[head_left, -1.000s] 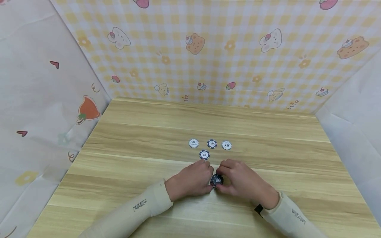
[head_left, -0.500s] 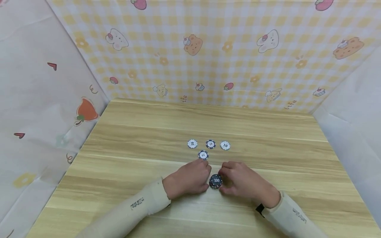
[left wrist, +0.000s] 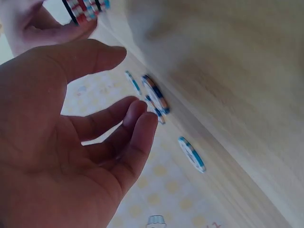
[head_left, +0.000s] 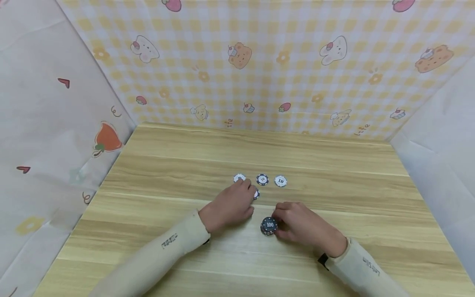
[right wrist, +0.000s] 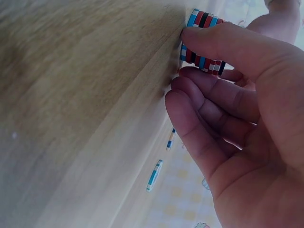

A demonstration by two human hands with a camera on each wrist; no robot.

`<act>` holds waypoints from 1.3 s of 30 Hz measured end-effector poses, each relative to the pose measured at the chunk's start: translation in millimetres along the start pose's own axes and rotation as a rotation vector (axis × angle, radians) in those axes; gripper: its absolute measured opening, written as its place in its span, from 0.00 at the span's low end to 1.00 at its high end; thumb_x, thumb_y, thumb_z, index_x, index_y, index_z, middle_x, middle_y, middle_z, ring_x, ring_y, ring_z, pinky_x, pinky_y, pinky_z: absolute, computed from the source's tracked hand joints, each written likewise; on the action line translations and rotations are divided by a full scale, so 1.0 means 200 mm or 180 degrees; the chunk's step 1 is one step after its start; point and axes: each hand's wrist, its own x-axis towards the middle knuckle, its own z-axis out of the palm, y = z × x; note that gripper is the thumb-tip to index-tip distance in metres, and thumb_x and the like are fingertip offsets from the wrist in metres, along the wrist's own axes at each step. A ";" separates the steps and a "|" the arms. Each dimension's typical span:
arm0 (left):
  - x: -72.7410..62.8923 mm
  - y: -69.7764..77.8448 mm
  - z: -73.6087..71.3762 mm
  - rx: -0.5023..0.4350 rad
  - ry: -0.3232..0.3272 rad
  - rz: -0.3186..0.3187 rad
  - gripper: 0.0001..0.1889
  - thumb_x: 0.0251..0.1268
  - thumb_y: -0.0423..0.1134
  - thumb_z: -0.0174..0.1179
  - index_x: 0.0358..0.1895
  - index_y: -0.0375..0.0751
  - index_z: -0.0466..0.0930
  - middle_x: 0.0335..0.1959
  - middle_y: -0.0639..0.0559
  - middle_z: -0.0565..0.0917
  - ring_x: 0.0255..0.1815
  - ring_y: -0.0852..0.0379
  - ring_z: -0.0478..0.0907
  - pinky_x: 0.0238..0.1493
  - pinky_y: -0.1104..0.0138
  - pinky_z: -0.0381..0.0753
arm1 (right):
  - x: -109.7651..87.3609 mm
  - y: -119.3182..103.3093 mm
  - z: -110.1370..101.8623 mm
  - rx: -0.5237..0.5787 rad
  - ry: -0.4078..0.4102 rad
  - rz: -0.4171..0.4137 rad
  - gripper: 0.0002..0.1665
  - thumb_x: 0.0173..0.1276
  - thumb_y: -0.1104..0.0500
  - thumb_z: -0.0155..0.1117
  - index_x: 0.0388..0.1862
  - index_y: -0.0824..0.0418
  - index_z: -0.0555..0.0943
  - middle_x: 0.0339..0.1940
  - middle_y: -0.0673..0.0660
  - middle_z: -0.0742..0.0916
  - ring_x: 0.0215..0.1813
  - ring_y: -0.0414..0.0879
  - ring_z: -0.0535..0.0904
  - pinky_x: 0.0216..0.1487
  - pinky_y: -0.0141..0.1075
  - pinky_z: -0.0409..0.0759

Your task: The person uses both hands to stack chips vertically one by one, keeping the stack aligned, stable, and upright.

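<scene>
A neat stack of poker chips [head_left: 269, 225] stands on the table, with a black "100" chip on top. Red, blue and black edges show on the stack [right wrist: 205, 64] in the right wrist view. My right hand [head_left: 302, 225] holds it at its right side, thumb and fingertips bent around the edge. Farther forward, my left hand [head_left: 231, 206] hovers over a blue-edged chip [head_left: 256, 194], covering part of it. In the left wrist view, the thumb and fingers of this left hand [left wrist: 90, 128] are spread apart with nothing between them.
Beyond the left hand lie a white chip [head_left: 239, 177], a dark blue-edged chip [head_left: 262, 179] and another white chip [head_left: 281, 180], each flat and marked 10. The wooden table [head_left: 178, 144] ends at a checked backdrop [head_left: 208, 90], with pale sheets at both sides.
My left hand has left the stack's side and moved forward and left over the loose chips. My right hand stays beside the stack, which stands in nearly the same place.
</scene>
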 end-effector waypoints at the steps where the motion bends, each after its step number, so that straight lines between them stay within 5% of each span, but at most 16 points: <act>1: 0.01 -0.01 0.00 0.0000 0.0013 -0.0031 0.18 0.75 0.42 0.66 0.56 0.30 0.84 0.49 0.42 0.82 0.47 0.48 0.78 0.52 0.59 0.83 | 0.00 0.00 0.00 0.0008 -0.0010 0.0006 0.13 0.63 0.60 0.84 0.45 0.60 0.91 0.38 0.46 0.87 0.37 0.34 0.78 0.42 0.37 0.85; 16: 0.11 -0.06 0.02 -0.0110 -0.0064 -0.0174 0.19 0.76 0.44 0.68 0.51 0.26 0.85 0.41 0.43 0.81 0.40 0.50 0.75 0.47 0.59 0.81 | 0.00 -0.01 -0.01 0.0172 -0.0096 0.0127 0.13 0.64 0.61 0.84 0.47 0.59 0.92 0.40 0.46 0.88 0.38 0.33 0.80 0.43 0.35 0.85; 39: 0.15 -0.07 0.00 -0.0336 -0.0120 -0.0261 0.17 0.67 0.42 0.71 0.44 0.28 0.86 0.38 0.43 0.83 0.37 0.51 0.76 0.43 0.60 0.82 | 0.00 0.01 0.01 0.0175 -0.0032 0.0073 0.10 0.65 0.62 0.83 0.44 0.58 0.91 0.37 0.45 0.87 0.36 0.33 0.77 0.39 0.33 0.82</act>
